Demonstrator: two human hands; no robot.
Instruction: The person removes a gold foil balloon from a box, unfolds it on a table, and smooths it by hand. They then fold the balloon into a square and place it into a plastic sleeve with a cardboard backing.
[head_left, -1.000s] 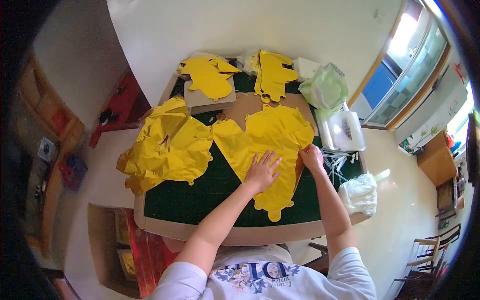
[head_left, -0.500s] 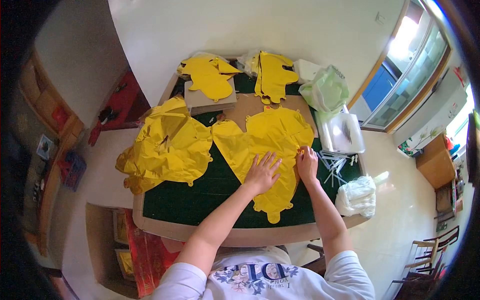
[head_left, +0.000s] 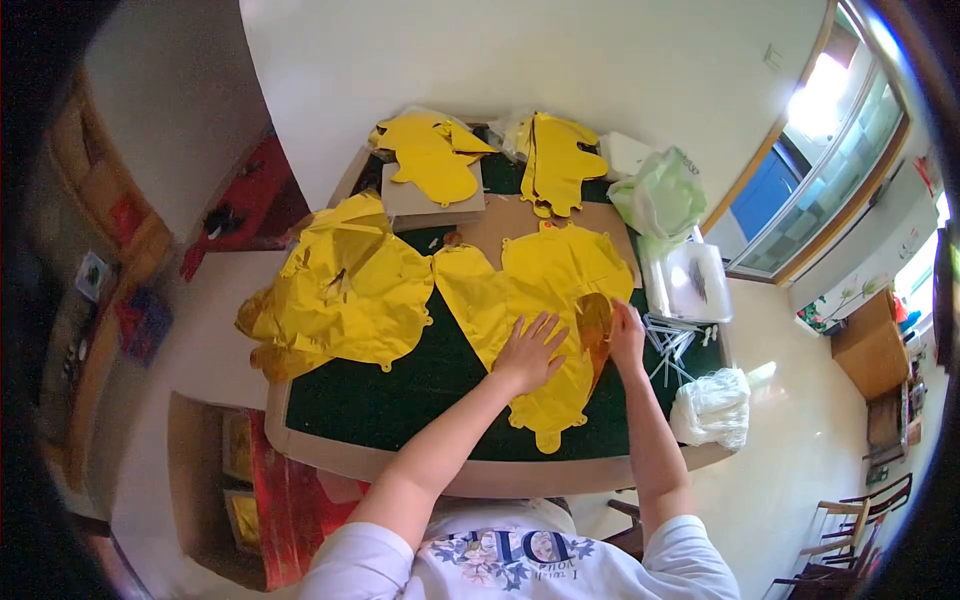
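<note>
A flat yellow foil balloon (head_left: pixel 520 290) lies on the green table mat (head_left: pixel 400 390). My left hand (head_left: pixel 530 350) presses flat on its middle with the fingers spread. My right hand (head_left: pixel 626 335) grips the balloon's right edge and has folded that edge up and inward, so its shiny underside shows. To the left of it lies a crumpled pile of yellow foil balloons (head_left: pixel 340 290).
More yellow balloons (head_left: pixel 435 160) rest on cardboard at the back, and others (head_left: pixel 560 160) beside them. A green plastic bag (head_left: pixel 665 195), a clear bag (head_left: pixel 695 280), white straws (head_left: pixel 675 340) and a white bag (head_left: pixel 712 408) line the right side. Table edge (head_left: pixel 480 470) is near me.
My right hand has lifted the balloon's right edge and folded it over toward the middle. My left hand has stayed pressed on the balloon.
</note>
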